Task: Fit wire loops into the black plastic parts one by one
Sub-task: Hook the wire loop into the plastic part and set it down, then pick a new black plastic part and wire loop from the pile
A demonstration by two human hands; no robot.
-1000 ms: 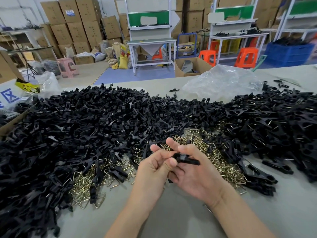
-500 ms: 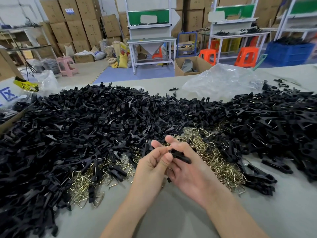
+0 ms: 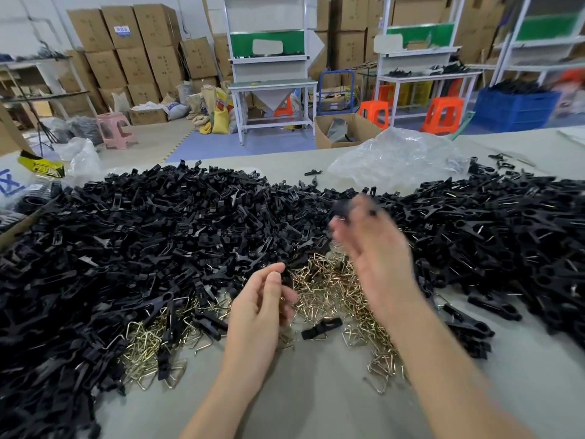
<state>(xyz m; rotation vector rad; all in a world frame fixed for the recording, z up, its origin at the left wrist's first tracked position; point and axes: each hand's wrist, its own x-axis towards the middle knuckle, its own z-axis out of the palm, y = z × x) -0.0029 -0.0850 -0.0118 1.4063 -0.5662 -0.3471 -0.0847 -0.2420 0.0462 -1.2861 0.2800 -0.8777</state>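
Two hands over bench (image 3: 316, 403): I see left hand (image 3: 259, 315) grip slack, w/ nothing in it; right hand (image 3: 376, 251) blurred, grip can't tell. One stray black part (image 3: 321, 328) by wire loops (image 3: 319, 280), too many to count.

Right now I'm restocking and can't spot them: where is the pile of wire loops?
In the head view the wire loops lie mid-table, spread between and around the left hand and the blurred right hand, hemmed in by heaps of black plastic parts.
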